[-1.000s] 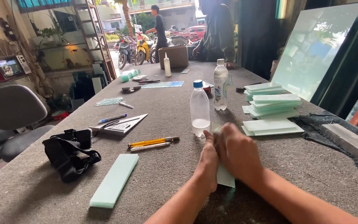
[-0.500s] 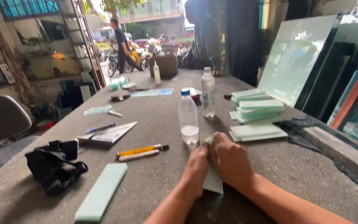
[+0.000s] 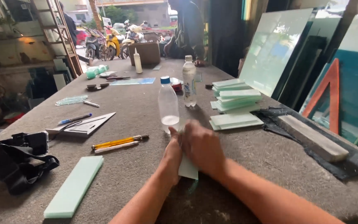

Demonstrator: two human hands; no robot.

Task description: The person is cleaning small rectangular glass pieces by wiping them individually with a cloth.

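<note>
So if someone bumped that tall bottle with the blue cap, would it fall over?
Probably. The plastic bottle stands tall and narrow with only a little water at the bottom, so it looks light and tippy. Being round, it would likely roll across the flat table.

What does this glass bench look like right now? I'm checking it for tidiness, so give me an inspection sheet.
Surface: long grey table, rough-looking and speckled.
Job's things: pale green glass piece lying on the table, gripped at its top end by both hands.
Clutter: glass strip; yellow-handled cutter; set square; blue pen; two water bottles; stacked glass pieces; grey stone block on dark cloth.
Grippers: left hand and right hand pressed together on the glass piece.
Cables: nothing seen; only the straps of a black bag.
Surroundings: leaning glass sheets, parked motorbikes, a person standing at the far end.
</note>
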